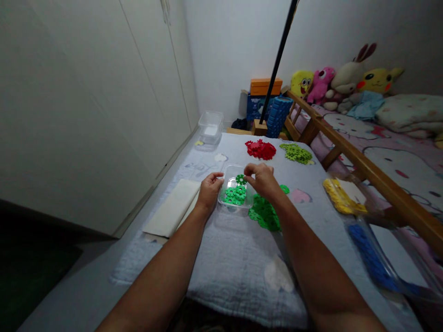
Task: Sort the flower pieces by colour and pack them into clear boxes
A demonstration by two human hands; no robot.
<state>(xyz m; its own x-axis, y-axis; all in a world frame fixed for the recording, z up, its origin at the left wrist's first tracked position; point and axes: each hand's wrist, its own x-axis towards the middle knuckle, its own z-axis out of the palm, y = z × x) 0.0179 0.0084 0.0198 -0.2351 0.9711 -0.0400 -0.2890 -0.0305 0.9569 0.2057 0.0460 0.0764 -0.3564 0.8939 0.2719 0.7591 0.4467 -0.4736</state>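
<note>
My left hand [209, 190] grips the left rim of a clear plastic container [226, 171]. Inside it lie several green snowflake-shaped plastic pieces [234, 195]. Over the container's right side, my right hand [260, 178] pinches one green snowflake piece [241, 179] between thumb and fingers. Under my right wrist, on the cloth, spreads a pile of green snowflake pieces [265, 214], partly hidden by the forearm.
Red pieces [260, 150] and lime pieces [296, 153] are heaped at the back. Empty clear containers [211, 124] stand back left. At right are packs of yellow pieces [341, 196] and blue pieces [370, 253], beside a wooden bed rail [374, 180]. A folded cream item [173, 207] lies left.
</note>
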